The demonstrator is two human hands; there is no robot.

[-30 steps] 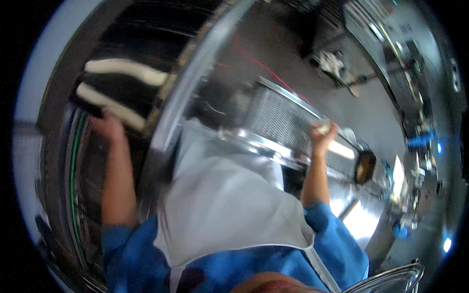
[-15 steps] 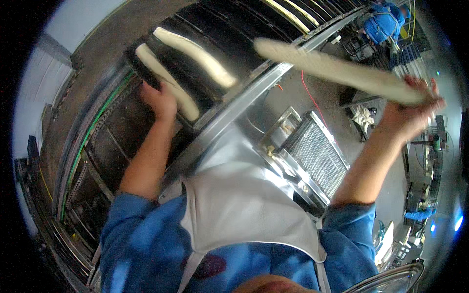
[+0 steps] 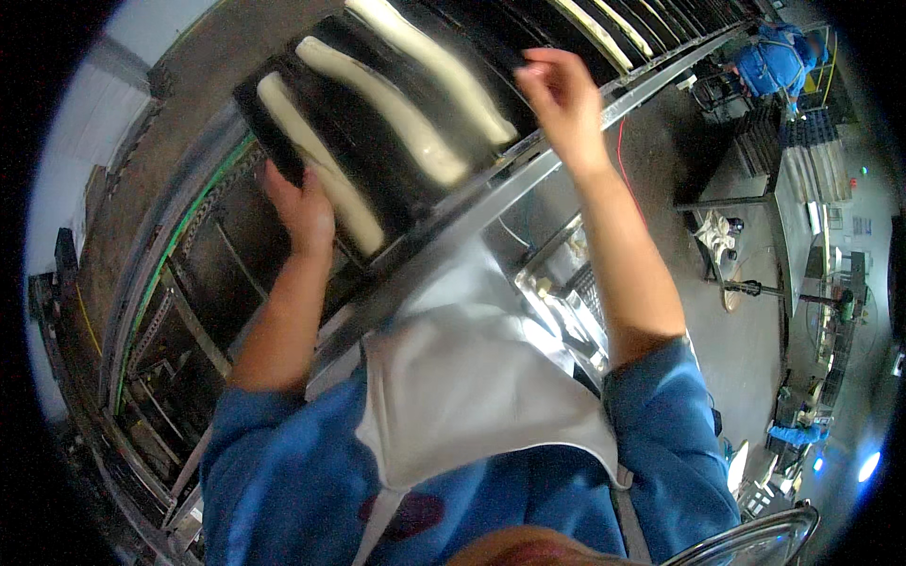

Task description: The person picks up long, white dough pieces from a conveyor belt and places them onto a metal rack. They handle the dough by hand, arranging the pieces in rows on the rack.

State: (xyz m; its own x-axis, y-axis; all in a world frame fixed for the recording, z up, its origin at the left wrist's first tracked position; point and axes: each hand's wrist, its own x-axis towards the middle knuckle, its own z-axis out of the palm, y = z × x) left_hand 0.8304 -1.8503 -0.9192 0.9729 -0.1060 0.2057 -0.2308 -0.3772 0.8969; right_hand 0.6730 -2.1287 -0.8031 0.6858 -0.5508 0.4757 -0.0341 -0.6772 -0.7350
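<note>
Long pale dough strips lie in the grooves of a black baking tray (image 3: pixel 377 165). My left hand (image 3: pixel 302 212) is at the tray's left edge, thumb and fingers about it, beside the leftmost dough strip (image 3: pixel 321 160). A second dough strip (image 3: pixel 387 108) lies to its right, and a third dough strip (image 3: pixel 439 71) beyond that, slightly blurred. Above the tray, to the right of the third strip, is my right hand (image 3: pixel 566 99). It is empty, with the fingers bent and a little apart.
A metal rail (image 3: pixel 519 189) runs along the tray's near side. More dough strips (image 3: pixel 599 33) lie farther along the line. At left is a conveyor frame with a green strip (image 3: pixel 170 269). A person in blue (image 3: pixel 772 64) stands at the far right, near a metal table (image 3: pixel 727 203).
My right hand has swung from the far right to above the tray and let go of its dough strip. That strip now lies third in the tray. My left hand stays at the tray's edge.
</note>
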